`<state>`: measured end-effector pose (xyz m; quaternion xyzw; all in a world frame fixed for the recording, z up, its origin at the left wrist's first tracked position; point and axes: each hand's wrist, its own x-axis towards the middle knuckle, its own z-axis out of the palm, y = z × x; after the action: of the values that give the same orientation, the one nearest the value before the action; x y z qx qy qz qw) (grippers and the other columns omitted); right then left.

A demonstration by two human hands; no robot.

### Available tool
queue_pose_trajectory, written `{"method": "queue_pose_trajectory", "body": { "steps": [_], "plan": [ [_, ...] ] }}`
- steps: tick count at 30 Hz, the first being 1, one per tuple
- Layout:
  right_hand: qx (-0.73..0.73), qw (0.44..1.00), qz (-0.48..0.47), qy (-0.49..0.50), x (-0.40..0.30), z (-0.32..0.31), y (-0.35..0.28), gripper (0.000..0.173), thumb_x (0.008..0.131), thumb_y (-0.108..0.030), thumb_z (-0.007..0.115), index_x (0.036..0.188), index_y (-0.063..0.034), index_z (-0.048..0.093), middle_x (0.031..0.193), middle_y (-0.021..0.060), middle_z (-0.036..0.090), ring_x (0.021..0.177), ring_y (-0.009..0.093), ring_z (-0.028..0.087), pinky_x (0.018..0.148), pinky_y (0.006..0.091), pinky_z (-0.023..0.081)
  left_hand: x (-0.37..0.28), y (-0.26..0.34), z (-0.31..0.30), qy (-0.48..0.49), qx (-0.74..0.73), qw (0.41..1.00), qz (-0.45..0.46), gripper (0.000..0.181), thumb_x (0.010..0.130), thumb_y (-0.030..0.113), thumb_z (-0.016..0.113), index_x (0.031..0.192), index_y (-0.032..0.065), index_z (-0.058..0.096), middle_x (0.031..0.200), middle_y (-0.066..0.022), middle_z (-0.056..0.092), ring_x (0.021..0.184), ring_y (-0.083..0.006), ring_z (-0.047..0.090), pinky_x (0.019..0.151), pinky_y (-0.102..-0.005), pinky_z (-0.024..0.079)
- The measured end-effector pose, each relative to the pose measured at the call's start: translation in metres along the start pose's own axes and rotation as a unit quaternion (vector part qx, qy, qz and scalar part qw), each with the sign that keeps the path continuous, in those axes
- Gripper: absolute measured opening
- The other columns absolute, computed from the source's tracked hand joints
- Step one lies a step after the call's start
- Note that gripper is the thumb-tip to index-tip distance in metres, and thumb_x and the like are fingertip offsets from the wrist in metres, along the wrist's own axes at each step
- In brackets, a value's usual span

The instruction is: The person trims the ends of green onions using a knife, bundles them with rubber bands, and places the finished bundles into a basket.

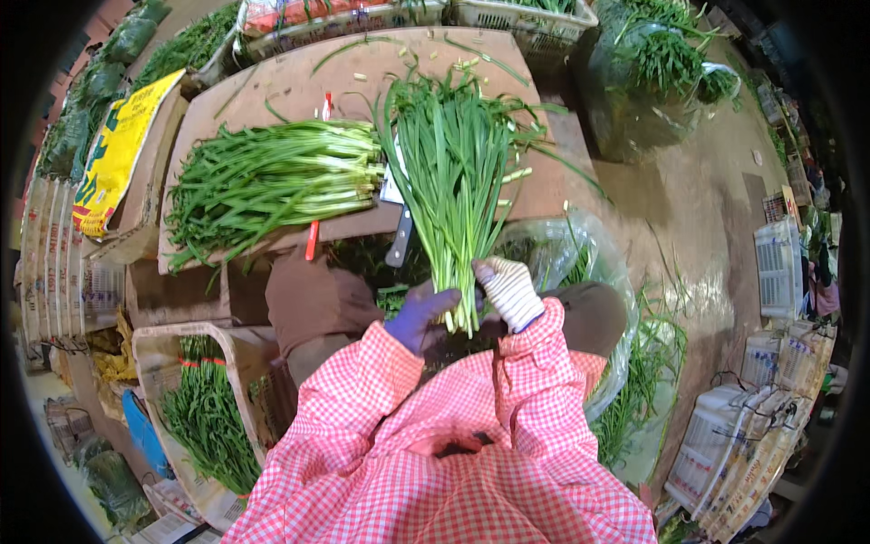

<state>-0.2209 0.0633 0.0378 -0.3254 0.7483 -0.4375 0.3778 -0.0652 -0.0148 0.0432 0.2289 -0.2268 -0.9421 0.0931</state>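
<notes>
Both my gloved hands hold a loose bunch of long-leaved greens, which look like garlic chives point(452, 156), by the pale stem ends near my lap. The leaves fan away from me over the board. My left hand point(423, 316), in a purple-blue glove, grips the stems from the left. On their right side is my right hand point(508, 291) in a striped white glove. A second pile of the same greens point(272, 177) lies sideways on the board point(224, 112), across a red tie strip point(312, 239). Between them a knife point(399, 234) shows its black handle; greens partly cover its blade.
A plastic basket point(234, 387) with red-tied greens point(207, 408) stands at my lower left. By my right knee sits a clear plastic bag point(615, 272) with greens. Crates point(530, 17) line the board's far edge. Cut stem bits point(516, 175) lie on the board's right.
</notes>
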Motion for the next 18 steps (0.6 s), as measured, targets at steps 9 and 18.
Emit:
{"method": "queue_pose_trajectory", "body": {
  "steps": [9, 18],
  "plan": [
    [-0.223, 0.975, 0.006, -0.015, -0.003, -0.003, -0.013, 0.040, 0.091, -0.038, 0.048, 0.080, -0.0021, 0.061, 0.065, 0.0160, 0.059, 0.059, 0.028, 0.057, 0.059, 0.0362, 0.045, 0.007, -0.021, -0.008, -0.024, -0.110, 0.993, -0.029, 0.043, 0.080, 0.004, 0.051, 0.120, -0.0093, 0.043, 0.118, -0.0245, 0.053, 0.110, -0.0363, 0.054, 0.094, -0.0526, 0.044],
    [-0.233, 0.970, 0.064, -0.009, -0.031, -0.005, -0.043, 0.031, 0.080, -0.031, 0.064, 0.084, -0.0013, 0.063, 0.065, 0.0111, 0.064, 0.058, 0.019, 0.063, 0.056, 0.0316, 0.050, 0.012, -0.036, -0.018, 0.025, -0.041, 0.999, 0.006, 0.032, 0.082, 0.002, 0.055, 0.111, -0.0084, 0.050, 0.098, -0.0175, 0.060, 0.084, -0.0273, 0.063, 0.074, -0.0423, 0.057]
  ]
}}
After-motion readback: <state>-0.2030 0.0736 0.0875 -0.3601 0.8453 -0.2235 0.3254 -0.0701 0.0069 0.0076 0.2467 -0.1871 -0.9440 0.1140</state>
